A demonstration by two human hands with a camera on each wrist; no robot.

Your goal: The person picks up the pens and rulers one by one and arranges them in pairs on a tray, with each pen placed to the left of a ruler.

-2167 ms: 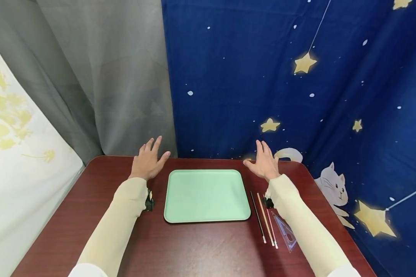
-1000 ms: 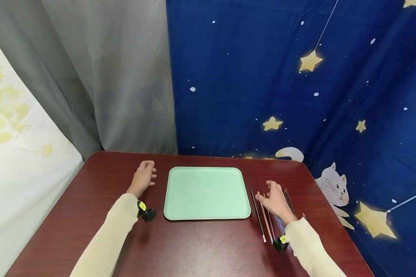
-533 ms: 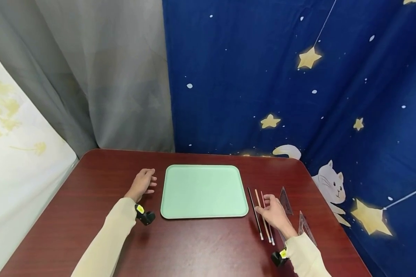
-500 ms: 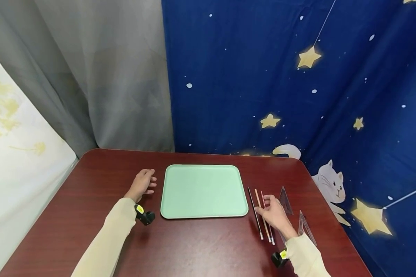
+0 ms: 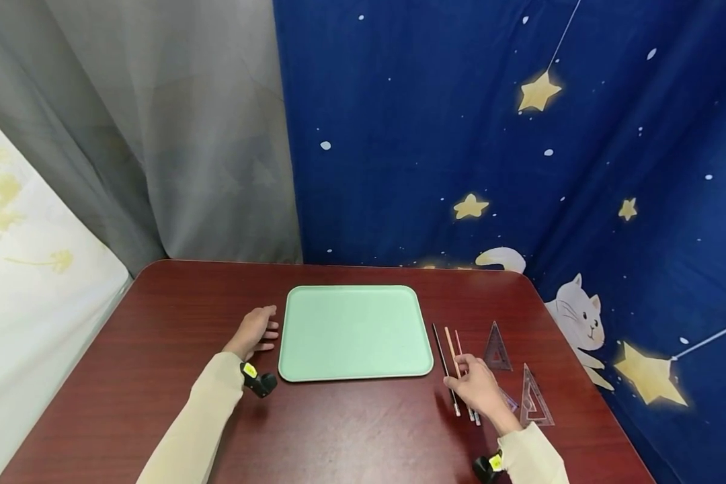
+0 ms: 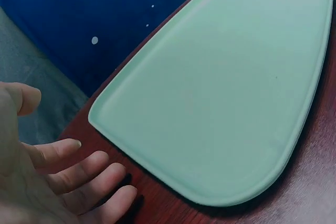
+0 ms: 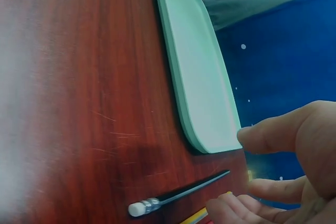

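The right grip (image 5: 479,388) is at lower right of the frame, thumb and fingers apart; nothing is held. It hovers over three pencils, partly covering two; contact cannot be told. The black pencil (image 5: 442,356) lies left of the fingertips, the orange pencil (image 5: 450,343) and red pencil (image 5: 459,341) partly beneath the hand. All run nearly parallel, eraser ends toward the bottom, far ends toward the top, leaning slightly left. To the right lie two clear set squares (image 5: 538,421), narrow corners upward, and one purplish plastic piece (image 5: 509,400), partly hidden. One green tray (image 5: 355,333) lies centrally on the surface (image 5: 339,430). Left of it, the left grip (image 5: 253,331) is loosely spread, holding nothing.
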